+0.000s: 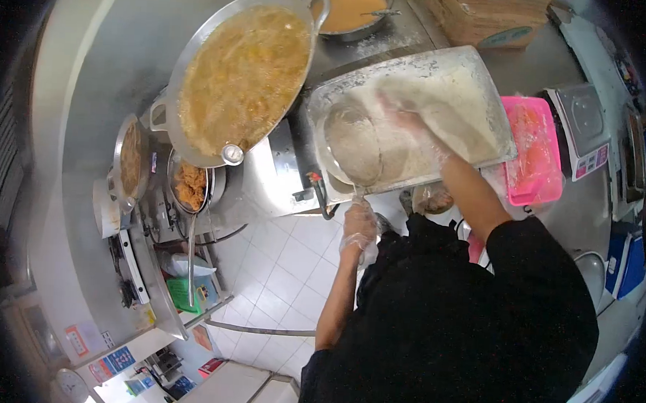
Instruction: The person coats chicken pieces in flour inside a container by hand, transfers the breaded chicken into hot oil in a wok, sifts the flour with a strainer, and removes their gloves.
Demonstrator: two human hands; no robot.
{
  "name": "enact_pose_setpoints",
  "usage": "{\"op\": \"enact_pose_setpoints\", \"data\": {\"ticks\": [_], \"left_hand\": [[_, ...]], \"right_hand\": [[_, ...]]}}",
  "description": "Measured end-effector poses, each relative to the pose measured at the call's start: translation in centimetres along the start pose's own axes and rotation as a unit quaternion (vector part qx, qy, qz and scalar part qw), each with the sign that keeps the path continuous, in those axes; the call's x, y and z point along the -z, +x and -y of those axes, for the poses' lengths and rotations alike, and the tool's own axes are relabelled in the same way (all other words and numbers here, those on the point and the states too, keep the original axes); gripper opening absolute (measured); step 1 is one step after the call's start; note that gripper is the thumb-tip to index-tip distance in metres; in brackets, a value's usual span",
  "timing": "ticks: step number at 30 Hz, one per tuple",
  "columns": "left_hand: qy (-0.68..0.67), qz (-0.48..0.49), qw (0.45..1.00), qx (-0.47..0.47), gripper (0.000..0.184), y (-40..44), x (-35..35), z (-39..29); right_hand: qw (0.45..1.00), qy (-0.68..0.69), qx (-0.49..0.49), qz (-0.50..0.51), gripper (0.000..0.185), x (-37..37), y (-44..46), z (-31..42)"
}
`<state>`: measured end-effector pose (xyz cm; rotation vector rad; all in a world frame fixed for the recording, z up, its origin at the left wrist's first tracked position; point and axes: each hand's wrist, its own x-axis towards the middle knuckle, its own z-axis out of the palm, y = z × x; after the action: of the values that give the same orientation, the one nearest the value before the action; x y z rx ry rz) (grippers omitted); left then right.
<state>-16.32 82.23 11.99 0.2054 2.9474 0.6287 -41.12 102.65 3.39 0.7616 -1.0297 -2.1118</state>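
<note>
the left hand , covered in clear plastic, has its fingers wrapped round the end of the sieve; the sieve's round mesh lies straight ahead of that grip, a touch to the left, over the left end of a metal tray spread with pale flour; its long axis runs away from the body, across the tray's short side, while the tray stretches left to right; whether the mesh touches the flour or sits just above it, i cannot tell; the right hand reaches over the tray from the right, beside the sieve's far right rim, so it is nearer the mesh, with the left out at the end; it is blurred, and i cannot tell whether its fingers hold anything; a big pan of bubbling oil stands left of the tray; a pink basket sits at the right.
</note>
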Motion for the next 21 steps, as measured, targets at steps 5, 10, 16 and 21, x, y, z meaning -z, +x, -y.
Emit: {"op": "enact_pose_setpoints", "data": {"ticks": [5, 10, 16, 21], "left_hand": [[-0.082, 0.034, 0.995, 0.035, 0.013, 0.1, -3.0, 2.6], [-0.150, 0.021, 0.988, 0.012, 0.010, 0.7, -2.3, 3.1], [-0.136, -0.020, 0.990, 0.014, 0.008, 0.0, -3.8, 2.2], [-0.037, -0.012, 0.998, -0.049, 0.009, 0.6, -5.3, 1.9]], "right_hand": [[0.870, 0.329, -0.366, 0.025, 0.042, 3.9, 3.1, 4.7], [0.836, 0.446, -0.315, -0.049, 0.043, 4.4, -0.1, -3.2], [0.904, 0.382, -0.190, 0.035, 0.046, 0.1, -0.8, 3.0], [0.806, 0.516, -0.288, -0.040, 0.049, 7.1, 1.3, -5.6]]}}
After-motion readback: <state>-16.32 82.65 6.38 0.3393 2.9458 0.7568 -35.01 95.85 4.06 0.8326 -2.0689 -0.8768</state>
